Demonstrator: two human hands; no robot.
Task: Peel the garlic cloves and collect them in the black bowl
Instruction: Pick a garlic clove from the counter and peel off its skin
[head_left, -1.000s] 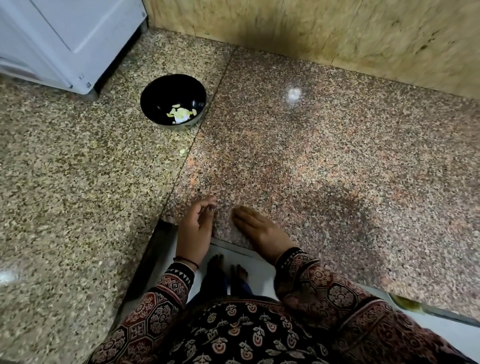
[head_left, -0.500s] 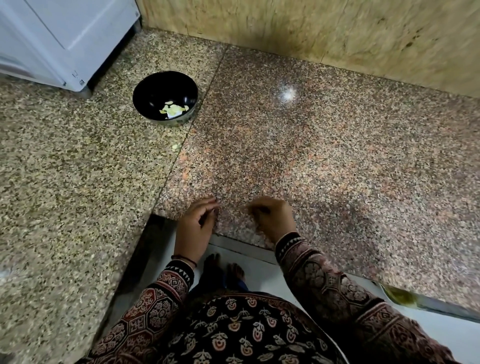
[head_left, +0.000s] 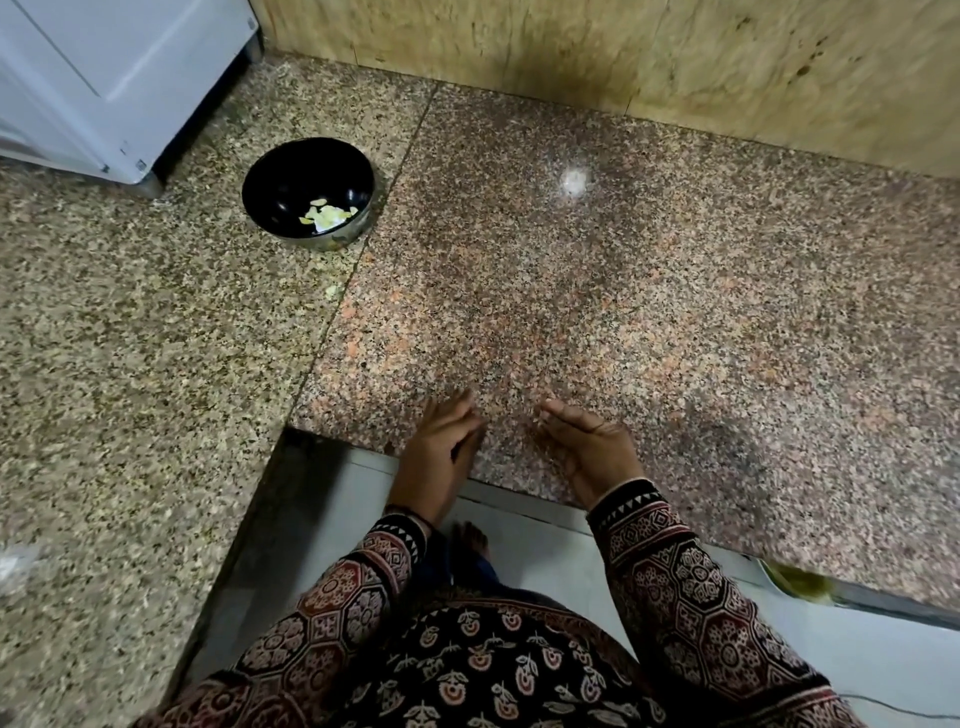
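Observation:
The black bowl (head_left: 291, 176) stands on the granite counter (head_left: 623, 312) at the far left, with pale peeled garlic pieces (head_left: 324, 215) in its bottom. A small pale scrap (head_left: 332, 290) lies on the counter in front of the bowl. My left hand (head_left: 439, 457) rests at the counter's near edge with its fingers stretched forward and nothing visible in it. A little to its right, my right hand (head_left: 589, 449) stands on its side on the counter, fingers straight and pointing left toward the left hand. No unpeeled garlic is in view.
A white appliance (head_left: 104, 78) stands at the back left, close behind the bowl. A beige wall (head_left: 675, 62) closes the back of the counter. Below the inner corner of the counter's edge are a white floor (head_left: 545, 551) and my bare feet.
My right hand has gone from flat, to curled, to standing on its side with straight fingers. My left hand's fingers have straightened from a curl. The view has shifted slightly.

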